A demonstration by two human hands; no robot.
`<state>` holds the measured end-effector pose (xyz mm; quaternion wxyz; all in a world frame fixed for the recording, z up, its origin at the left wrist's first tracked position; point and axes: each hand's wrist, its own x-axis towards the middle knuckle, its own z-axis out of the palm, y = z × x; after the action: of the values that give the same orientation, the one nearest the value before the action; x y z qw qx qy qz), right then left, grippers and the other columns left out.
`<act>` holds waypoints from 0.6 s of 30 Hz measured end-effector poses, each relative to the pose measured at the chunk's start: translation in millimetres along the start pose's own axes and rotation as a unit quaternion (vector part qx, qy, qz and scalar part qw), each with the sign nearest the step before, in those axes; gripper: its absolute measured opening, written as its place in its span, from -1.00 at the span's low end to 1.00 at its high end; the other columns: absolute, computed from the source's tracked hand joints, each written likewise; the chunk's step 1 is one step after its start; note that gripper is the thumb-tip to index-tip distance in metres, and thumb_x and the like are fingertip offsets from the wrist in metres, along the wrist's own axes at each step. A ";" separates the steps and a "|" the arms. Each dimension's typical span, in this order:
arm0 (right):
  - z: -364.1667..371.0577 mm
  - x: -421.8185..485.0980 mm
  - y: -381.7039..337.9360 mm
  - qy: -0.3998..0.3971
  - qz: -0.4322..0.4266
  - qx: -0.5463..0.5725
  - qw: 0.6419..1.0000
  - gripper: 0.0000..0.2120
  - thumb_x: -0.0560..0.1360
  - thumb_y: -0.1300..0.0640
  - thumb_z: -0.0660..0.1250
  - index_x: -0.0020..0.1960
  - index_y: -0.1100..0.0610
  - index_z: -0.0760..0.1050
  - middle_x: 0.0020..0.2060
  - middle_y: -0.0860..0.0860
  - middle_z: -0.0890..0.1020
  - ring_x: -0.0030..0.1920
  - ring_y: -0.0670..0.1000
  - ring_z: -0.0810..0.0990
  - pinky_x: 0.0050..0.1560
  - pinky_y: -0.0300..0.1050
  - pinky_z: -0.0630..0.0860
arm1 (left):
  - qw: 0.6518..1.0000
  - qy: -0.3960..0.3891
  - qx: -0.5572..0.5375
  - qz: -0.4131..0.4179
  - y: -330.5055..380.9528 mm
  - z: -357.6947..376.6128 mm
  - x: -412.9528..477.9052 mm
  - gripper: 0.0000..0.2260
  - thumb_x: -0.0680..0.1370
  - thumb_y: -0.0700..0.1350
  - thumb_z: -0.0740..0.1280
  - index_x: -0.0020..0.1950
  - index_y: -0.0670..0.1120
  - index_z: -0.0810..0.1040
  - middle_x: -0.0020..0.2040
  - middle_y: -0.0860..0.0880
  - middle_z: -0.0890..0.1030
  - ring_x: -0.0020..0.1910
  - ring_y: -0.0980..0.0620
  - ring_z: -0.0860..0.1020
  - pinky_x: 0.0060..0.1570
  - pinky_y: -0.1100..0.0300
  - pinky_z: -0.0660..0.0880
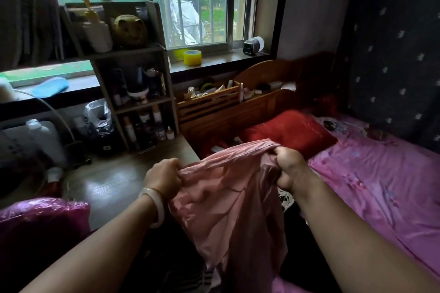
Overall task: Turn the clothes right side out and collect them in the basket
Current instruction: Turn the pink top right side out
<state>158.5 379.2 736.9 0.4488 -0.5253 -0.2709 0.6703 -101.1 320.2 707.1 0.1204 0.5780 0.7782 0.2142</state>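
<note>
The left hand (164, 176) and the right hand (289, 169) are both clenching the bunched upper edge of a shiny pink garment (226, 209), which is hanging in the air between the forearms. The fabric is looking smooth and slippery, so I think it could slide out of one fist if the pull becomes uneven, and the turning would then begin again. The white bangle (156, 207) on the left wrist is sitting just beside the cloth and could catch it. The hanging part could also be mixing with the dark striped cloth (200, 276) under it. The pink bed sheet (381, 185) is lying near; no basket is showing.
</note>
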 end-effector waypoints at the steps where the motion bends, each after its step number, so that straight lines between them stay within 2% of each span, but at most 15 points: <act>1: -0.9 -2.0 -4.5 -0.009 0.011 0.013 1.000 -0.65 0.60 0.17 0.08 0.15 0.34 0.54 -0.01 0.22 0.66 0.04 0.19 0.61 0.05 0.05 0.57 | 0.999 0.005 0.011 -0.037 -6.5 0.7 0.4 -0.87 0.44 -0.11 0.34 -0.04 0.04 0.59 0.00 -0.08 0.63 0.02 -0.11 0.58 -0.06 0.12 0.49; 3: 0.1 -3.9 -8.3 -0.043 0.019 0.027 0.999 -0.60 0.61 0.12 0.05 0.23 0.33 0.51 0.12 0.25 0.62 0.19 0.20 0.57 0.22 0.11 0.50 | 0.995 0.007 0.001 -0.097 -13.0 2.8 -0.7 -0.77 0.46 -0.10 0.32 0.11 0.01 0.50 0.12 -0.11 0.53 0.09 -0.13 0.54 0.05 0.08 0.47; 6: 8.1 -8.1 -7.6 -0.090 0.035 0.037 0.995 -0.56 0.62 0.08 0.01 0.31 0.31 0.47 0.21 0.27 0.57 0.28 0.23 0.51 0.38 0.17 0.35 | 0.991 -0.013 -0.011 -0.133 -2.5 12.8 -8.9 -0.46 0.40 -0.05 0.42 0.30 -0.08 0.29 0.24 -0.16 0.36 0.20 -0.17 0.46 0.19 0.06 0.42; 8: 12.9 -14.3 -7.4 -0.120 0.055 0.038 0.991 -0.54 0.64 0.04 -0.01 0.29 0.32 0.47 0.21 0.28 0.57 0.28 0.23 0.51 0.36 0.15 0.37 | 0.983 -0.027 -0.069 -0.169 10.7 27.1 -11.9 -0.40 0.38 0.10 0.45 0.25 -0.19 0.33 0.14 -0.16 0.44 0.13 -0.16 0.51 0.07 0.09 0.45; 9: 14.9 -16.4 -7.4 -0.142 0.066 0.042 0.987 -0.53 0.64 0.03 -0.01 0.28 0.33 0.47 0.21 0.28 0.56 0.28 0.22 0.51 0.33 0.12 0.39 | 0.967 -0.042 -0.151 -0.202 18.0 31.8 -12.4 -0.42 0.40 0.16 0.41 0.17 -0.27 0.41 0.01 -0.16 0.53 -0.01 -0.16 0.57 -0.10 0.09 0.47; 10: 16.1 -17.9 -7.4 -0.166 0.075 0.049 0.982 -0.52 0.64 0.03 -0.02 0.28 0.34 0.47 0.22 0.29 0.56 0.27 0.22 0.51 0.32 0.11 0.40 | 0.929 -0.074 -0.265 -0.248 25.7 37.3 -13.4 -0.44 0.45 0.19 0.33 0.08 -0.33 0.49 -0.16 -0.18 0.60 -0.22 -0.17 0.59 -0.28 0.10 0.47; 11: 16.7 -19.2 -7.4 -0.183 0.079 0.054 0.978 -0.51 0.64 0.04 -0.03 0.29 0.35 0.46 0.23 0.29 0.55 0.27 0.22 0.52 0.30 0.10 0.42 | 0.867 -0.118 -0.382 -0.297 34.8 40.6 -16.9 -0.45 0.50 0.19 0.24 -0.01 -0.35 0.54 -0.33 -0.18 0.60 -0.40 -0.15 0.55 -0.41 0.15 0.44; 12: 16.0 -21.4 -7.9 -0.198 0.083 0.058 0.975 -0.51 0.64 0.05 -0.04 0.28 0.35 0.46 0.23 0.30 0.54 0.24 0.22 0.54 0.27 0.09 0.47 | 0.796 -0.165 -0.479 -0.331 45.5 43.6 -21.8 -0.46 0.54 0.20 0.17 -0.10 -0.31 0.56 -0.42 -0.17 0.58 -0.46 -0.12 0.53 -0.44 0.19 0.44; 13: 16.6 -23.2 -8.4 -0.215 0.087 0.069 0.970 -0.52 0.63 0.07 -0.04 0.26 0.36 0.47 0.22 0.31 0.55 0.19 0.21 0.58 0.21 0.09 0.52 | 0.737 -0.190 -0.550 -0.342 52.6 45.1 -26.2 -0.49 0.56 0.19 0.14 -0.16 -0.26 0.55 -0.42 -0.17 0.58 -0.43 -0.12 0.54 -0.39 0.17 0.48; 14: 18.2 -27.5 -9.8 -0.234 0.091 0.079 0.965 -0.55 0.61 0.09 -0.01 0.23 0.37 0.48 0.18 0.31 0.57 0.12 0.21 0.61 0.13 0.10 0.56 | 0.706 -0.199 -0.594 -0.331 55.4 47.2 -29.8 -0.56 0.58 0.13 0.16 -0.19 -0.23 0.52 -0.38 -0.17 0.58 -0.37 -0.11 0.55 -0.32 0.14 0.53; 15: 16.5 -29.7 -12.3 -0.245 0.093 0.083 0.961 -0.57 0.56 0.12 0.04 0.18 0.38 0.51 0.14 0.31 0.59 0.06 0.20 0.65 0.06 0.10 0.58 | 0.680 -0.212 -0.629 -0.312 61.7 49.6 -33.5 -0.66 0.59 0.01 0.20 -0.21 -0.22 0.51 -0.37 -0.16 0.57 -0.36 -0.09 0.55 -0.32 0.14 0.55; 16: 16.2 -32.0 -13.0 -0.256 0.096 0.081 0.958 -0.58 0.50 0.13 0.09 0.13 0.39 0.54 0.10 0.31 0.61 0.01 0.20 0.67 0.02 0.10 0.59 | 0.675 -0.235 -0.644 -0.272 62.4 50.5 -37.3 -0.76 0.57 -0.15 0.21 -0.24 -0.23 0.52 -0.39 -0.14 0.55 -0.38 -0.06 0.55 -0.38 0.17 0.55; 17: 15.0 -33.6 -13.6 -0.265 0.101 0.081 0.955 -0.57 0.45 0.13 0.12 0.09 0.40 0.57 0.08 0.31 0.61 0.00 0.20 0.67 0.00 0.10 0.60 | 0.685 -0.258 -0.642 -0.229 63.4 54.6 -41.0 -0.81 0.52 -0.30 0.21 -0.25 -0.23 0.55 -0.39 -0.14 0.56 -0.42 -0.03 0.56 -0.42 0.21 0.54; 18: 13.2 -33.4 -13.3 -0.268 0.108 0.081 0.954 -0.56 0.46 0.12 0.12 0.10 0.41 0.58 0.10 0.32 0.61 0.03 0.20 0.66 0.01 0.10 0.59 | 0.720 -0.274 -0.612 -0.178 62.9 62.0 -43.5 -0.82 0.45 -0.40 0.22 -0.21 -0.23 0.59 -0.35 -0.15 0.59 -0.40 -0.02 0.59 -0.41 0.21 0.54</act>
<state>151.7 357.0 767.4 0.3255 -0.3146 -0.2680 0.8504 -7.6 306.0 679.7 0.6919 0.2628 0.4994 0.4504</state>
